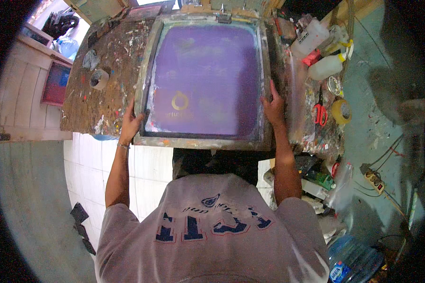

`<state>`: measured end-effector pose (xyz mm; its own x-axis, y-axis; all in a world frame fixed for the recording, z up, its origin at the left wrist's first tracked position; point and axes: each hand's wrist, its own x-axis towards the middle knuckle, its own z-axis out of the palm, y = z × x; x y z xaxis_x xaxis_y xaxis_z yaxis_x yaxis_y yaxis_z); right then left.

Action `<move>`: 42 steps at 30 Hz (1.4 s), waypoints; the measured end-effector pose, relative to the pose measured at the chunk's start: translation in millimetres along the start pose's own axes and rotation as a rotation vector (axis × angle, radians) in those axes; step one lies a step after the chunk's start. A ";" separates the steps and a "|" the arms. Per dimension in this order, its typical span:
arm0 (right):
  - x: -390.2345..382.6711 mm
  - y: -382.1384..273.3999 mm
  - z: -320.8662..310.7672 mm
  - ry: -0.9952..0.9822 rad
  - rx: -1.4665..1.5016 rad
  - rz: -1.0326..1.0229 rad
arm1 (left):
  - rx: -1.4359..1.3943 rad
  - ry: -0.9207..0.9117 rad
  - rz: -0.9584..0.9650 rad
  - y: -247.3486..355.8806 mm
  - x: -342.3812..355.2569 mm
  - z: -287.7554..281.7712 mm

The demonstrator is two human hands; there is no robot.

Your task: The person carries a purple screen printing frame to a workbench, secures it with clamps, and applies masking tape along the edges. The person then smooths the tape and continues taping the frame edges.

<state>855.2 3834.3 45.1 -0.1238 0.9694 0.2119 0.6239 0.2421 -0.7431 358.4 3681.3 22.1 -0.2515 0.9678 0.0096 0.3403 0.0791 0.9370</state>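
Note:
A rectangular screen-printing frame [205, 142] with purple mesh and a small pale ring design lies on the paint-spattered worktable [108, 52], a metal hinge clamp [224, 18] at its far edge. My left hand [132, 120] grips the frame's left side near the lower corner. My right hand [275, 106] grips the right side a little higher, fingers along the edge.
Tape rolls [99, 79], [341, 112], red scissors [320, 113] and plastic bottles [325, 68] sit on either side. A power strip [374, 181] with cables hangs at the right; a large water jug [354, 257] stands below. A wooden door [23, 99] is at the left.

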 end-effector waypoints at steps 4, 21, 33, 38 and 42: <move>5.1 -0.8 -2.2 -0.018 0.006 0.031 | 0.001 0.002 -0.070 9.3 -2.9 4.1; 13.8 36.4 1.9 0.069 -0.269 -0.118 | -0.003 -0.068 0.004 -3.2 8.7 7.7; 12.8 36.0 4.3 0.060 -0.247 -0.074 | -0.026 -0.077 -0.004 11.4 3.5 6.5; 11.7 18.2 1.7 0.003 -0.154 0.015 | -0.019 -0.077 -0.009 6.8 -1.9 3.3; 8.6 7.1 -0.3 -0.019 -0.139 0.055 | 0.211 -0.074 0.040 -1.4 -2.4 1.3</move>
<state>858.7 3844.3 41.9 -0.1001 0.9820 0.1603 0.7310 0.1818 -0.6577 359.7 3679.2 20.3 -0.1699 0.9854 0.0126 0.5329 0.0812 0.8423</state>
